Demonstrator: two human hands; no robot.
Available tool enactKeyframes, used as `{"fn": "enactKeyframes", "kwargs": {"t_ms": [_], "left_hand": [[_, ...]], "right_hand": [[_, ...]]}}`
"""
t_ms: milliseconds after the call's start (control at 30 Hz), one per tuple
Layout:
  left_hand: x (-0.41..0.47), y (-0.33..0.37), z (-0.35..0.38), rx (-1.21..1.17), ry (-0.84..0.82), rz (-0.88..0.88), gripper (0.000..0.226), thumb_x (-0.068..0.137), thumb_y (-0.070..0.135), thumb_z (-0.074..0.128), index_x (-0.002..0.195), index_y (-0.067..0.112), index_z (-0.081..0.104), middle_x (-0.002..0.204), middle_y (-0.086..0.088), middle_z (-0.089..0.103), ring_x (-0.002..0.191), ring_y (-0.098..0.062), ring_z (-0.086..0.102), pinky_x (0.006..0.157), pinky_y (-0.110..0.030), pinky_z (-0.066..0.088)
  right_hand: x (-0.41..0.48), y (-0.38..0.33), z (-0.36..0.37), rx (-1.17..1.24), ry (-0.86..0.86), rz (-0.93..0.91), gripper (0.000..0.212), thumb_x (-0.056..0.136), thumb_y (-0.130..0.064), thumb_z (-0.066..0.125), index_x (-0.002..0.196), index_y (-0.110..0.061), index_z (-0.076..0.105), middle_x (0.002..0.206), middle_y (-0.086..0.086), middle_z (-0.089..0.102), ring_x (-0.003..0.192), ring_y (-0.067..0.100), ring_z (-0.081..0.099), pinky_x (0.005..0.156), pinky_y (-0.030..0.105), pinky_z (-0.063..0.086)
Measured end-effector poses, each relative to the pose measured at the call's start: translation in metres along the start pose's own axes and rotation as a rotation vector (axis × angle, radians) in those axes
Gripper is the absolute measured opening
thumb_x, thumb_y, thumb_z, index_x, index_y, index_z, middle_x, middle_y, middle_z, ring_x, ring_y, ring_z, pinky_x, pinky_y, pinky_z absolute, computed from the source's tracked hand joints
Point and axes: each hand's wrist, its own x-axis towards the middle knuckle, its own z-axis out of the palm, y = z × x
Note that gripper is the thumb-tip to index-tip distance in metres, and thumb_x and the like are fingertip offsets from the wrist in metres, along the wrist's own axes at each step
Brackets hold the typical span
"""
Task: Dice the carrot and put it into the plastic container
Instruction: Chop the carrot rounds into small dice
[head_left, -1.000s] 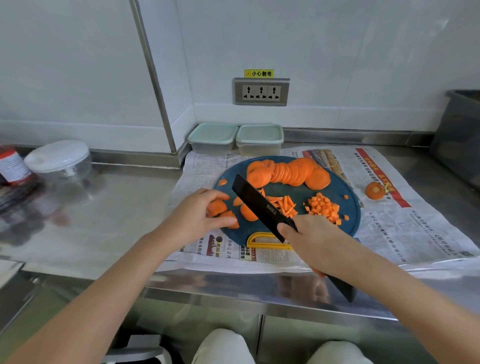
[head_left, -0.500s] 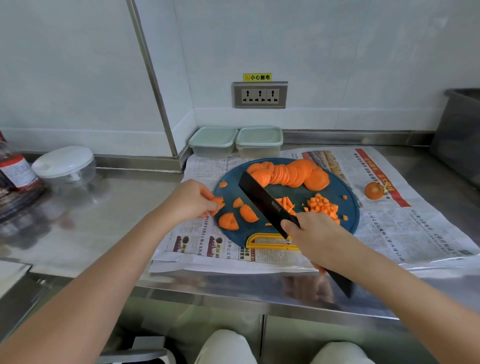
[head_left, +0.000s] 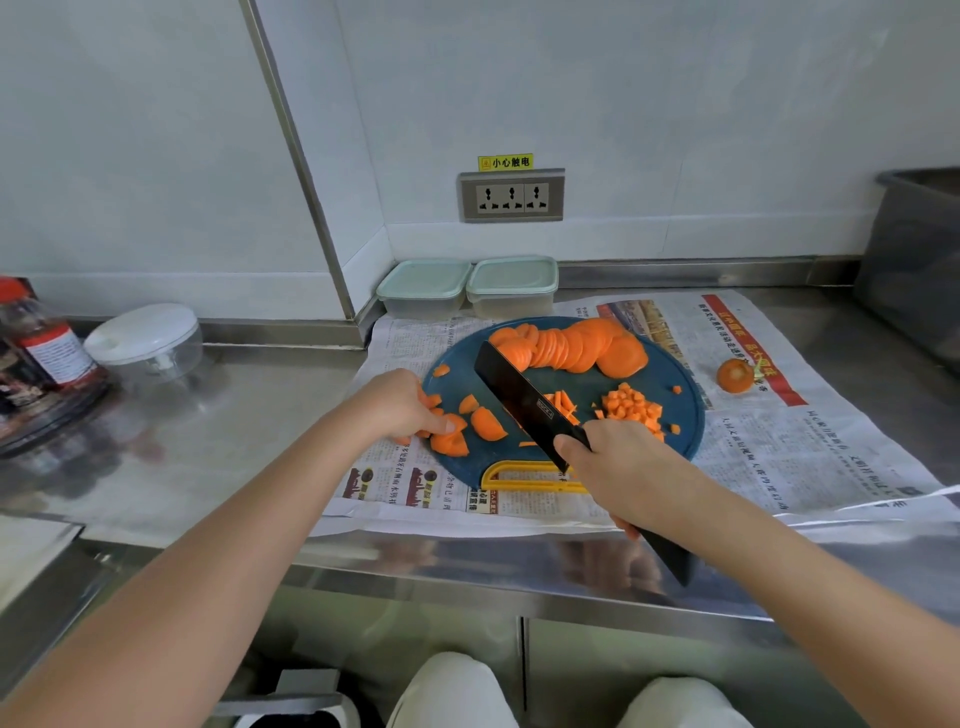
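The left hand (head_left: 400, 405) comes in over the left rim of the round blue cutting board (head_left: 683, 415). Its fingers (head_left: 441, 425) are bent down and bunched close, their tips pressing on a small cluster of carrot halves (head_left: 451, 439), with another bit of orange showing between the knuckles. Whether the thumb is on the pieces, I cannot tell; it is tucked out of sight underneath. Just right of those fingertips lies one loose half-slice (head_left: 488, 423), apart from the hand.

The right hand (head_left: 618, 467) is wrapped tight round the handle of a black knife (head_left: 522, 397), forefinger (head_left: 567, 446) laid up where the blade begins, the butt of the handle sticking out behind the wrist. The blade slants away from that hand toward the far left, its flat side showing, standing between the two hands. Close beside the right knuckles, on the far side, sits the pile of diced carrot (head_left: 631, 408); a few carrot strips (head_left: 563, 402) lie against the blade. Beyond the knife tip a fanned row of round carrot slices (head_left: 571, 348) curves along the board's far edge.

Two lidded plastic containers (head_left: 423, 288) stand well beyond both hands, against the wall, with no carrot in them that I can see. The carrot end (head_left: 735, 375) rests on the newspaper (head_left: 779, 447), off to the right of the right hand.
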Motion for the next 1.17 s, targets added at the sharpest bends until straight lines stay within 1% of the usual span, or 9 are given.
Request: {"fn": "enactKeyframes", "kwargs": {"t_ms": [133, 267, 433, 533, 633, 800, 933, 1100, 1167], "left_hand": [[0.003, 0.001, -0.001, 0.011, -0.002, -0.020, 0.038, 0.081, 0.032, 0.074, 0.105, 0.003, 0.066, 0.087, -0.009, 0.070, 0.085, -0.021, 0.067, 0.083, -0.032, 0.054], [0.003, 0.002, 0.000, -0.038, -0.005, -0.018, 0.024, 0.084, 0.023, 0.072, 0.101, 0.010, 0.062, 0.073, -0.006, 0.065, 0.067, -0.014, 0.061, 0.071, -0.023, 0.052], [0.003, -0.006, -0.009, -0.173, 0.064, -0.010, 0.016, 0.087, 0.013, 0.068, 0.102, 0.007, 0.065, 0.071, -0.004, 0.065, 0.066, -0.011, 0.060, 0.067, -0.020, 0.052], [0.002, -0.007, -0.015, -0.278, 0.116, 0.070, 0.015, 0.086, 0.014, 0.070, 0.100, 0.009, 0.066, 0.082, -0.006, 0.069, 0.071, -0.011, 0.063, 0.063, -0.017, 0.053], [0.001, -0.002, -0.008, -0.254, 0.000, 0.143, 0.020, 0.084, 0.015, 0.072, 0.103, 0.011, 0.067, 0.095, -0.005, 0.068, 0.080, -0.010, 0.063, 0.063, -0.014, 0.054], [0.002, 0.001, 0.002, -0.044, -0.061, 0.161, 0.039, 0.077, 0.027, 0.078, 0.111, 0.015, 0.064, 0.098, 0.002, 0.065, 0.094, -0.013, 0.061, 0.082, -0.026, 0.051], [0.000, 0.011, 0.006, 0.054, -0.030, 0.129, 0.025, 0.079, 0.024, 0.075, 0.100, 0.012, 0.067, 0.095, -0.005, 0.069, 0.095, -0.020, 0.064, 0.089, -0.036, 0.053], [-0.005, 0.020, 0.004, 0.045, 0.044, 0.017, 0.014, 0.083, 0.020, 0.065, 0.074, 0.009, 0.062, 0.068, -0.003, 0.063, 0.061, -0.013, 0.060, 0.050, -0.018, 0.046], [-0.007, 0.022, 0.002, 0.033, 0.031, -0.020, 0.023, 0.086, 0.020, 0.063, 0.065, 0.014, 0.054, 0.065, 0.000, 0.058, 0.056, -0.011, 0.056, 0.046, -0.016, 0.043]], "right_hand": [[-0.001, 0.005, 0.000, -0.011, 0.002, 0.002, 0.035, 0.102, -0.036, 0.036, 0.075, -0.016, 0.044, 0.067, 0.002, 0.049, 0.046, 0.012, 0.047, 0.036, 0.019, 0.036], [-0.002, 0.007, -0.001, -0.022, 0.012, -0.014, 0.036, 0.102, -0.036, 0.035, 0.073, -0.017, 0.042, 0.065, 0.001, 0.048, 0.046, 0.010, 0.046, 0.034, 0.016, 0.031], [-0.003, 0.007, -0.002, 0.014, 0.010, -0.020, 0.035, 0.102, -0.035, 0.036, 0.074, -0.015, 0.043, 0.065, 0.002, 0.047, 0.044, 0.011, 0.046, 0.033, 0.017, 0.034], [-0.002, 0.007, -0.002, 0.006, 0.012, -0.021, 0.034, 0.102, -0.036, 0.036, 0.075, -0.016, 0.044, 0.066, 0.002, 0.048, 0.045, 0.011, 0.047, 0.033, 0.017, 0.036], [-0.003, 0.005, -0.002, 0.012, 0.006, -0.018, 0.034, 0.102, -0.036, 0.036, 0.076, -0.016, 0.044, 0.066, 0.003, 0.049, 0.044, 0.011, 0.047, 0.031, 0.016, 0.035], [-0.003, 0.007, -0.005, 0.008, 0.011, -0.023, 0.035, 0.102, -0.035, 0.036, 0.074, -0.016, 0.042, 0.065, 0.003, 0.047, 0.046, 0.012, 0.046, 0.033, 0.017, 0.036], [-0.003, 0.008, -0.006, 0.031, 0.013, -0.016, 0.035, 0.102, -0.035, 0.036, 0.075, -0.014, 0.043, 0.063, 0.004, 0.048, 0.043, 0.014, 0.047, 0.034, 0.020, 0.038], [-0.003, 0.008, -0.006, 0.053, 0.014, -0.024, 0.035, 0.102, -0.035, 0.037, 0.076, -0.013, 0.045, 0.064, 0.005, 0.049, 0.042, 0.014, 0.048, 0.034, 0.022, 0.039], [-0.004, 0.007, -0.007, 0.066, 0.006, -0.015, 0.035, 0.102, -0.035, 0.037, 0.076, -0.013, 0.043, 0.064, 0.006, 0.049, 0.041, 0.014, 0.048, 0.034, 0.022, 0.038]]}}
